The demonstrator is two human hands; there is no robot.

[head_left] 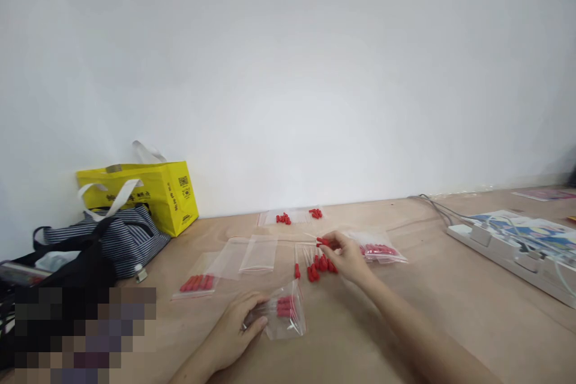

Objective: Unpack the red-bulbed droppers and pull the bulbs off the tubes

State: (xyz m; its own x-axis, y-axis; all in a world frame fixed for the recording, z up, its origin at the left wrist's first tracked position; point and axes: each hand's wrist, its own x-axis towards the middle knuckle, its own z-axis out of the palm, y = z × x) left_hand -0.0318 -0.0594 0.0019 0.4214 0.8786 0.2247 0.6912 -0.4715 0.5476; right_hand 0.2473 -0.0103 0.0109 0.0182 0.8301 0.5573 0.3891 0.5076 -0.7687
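My left hand [245,321] is closed on the near edge of a clear zip bag [288,329], which has several red-handled thin tools inside. The fingers of my right hand [344,255] pinch a red-handled thin tool [322,242], its slim pale shaft pointing left. Just below that hand lies a loose group of the same red-handled tools [313,274], shafts toward the wall. Their exact kind is too small to tell. Behind my right hand rests a filled clear bag [382,252]. To the left are a flat clear zip bag [258,254] and a bag of red-handled tools [197,283].
Along the wall lies another clear bag [299,219] with red pieces on it. A yellow carrier bag [180,198], a striped bag [135,240] and a black bag [94,267] stand at the left. A white power strip [508,261] with cables is on the right.
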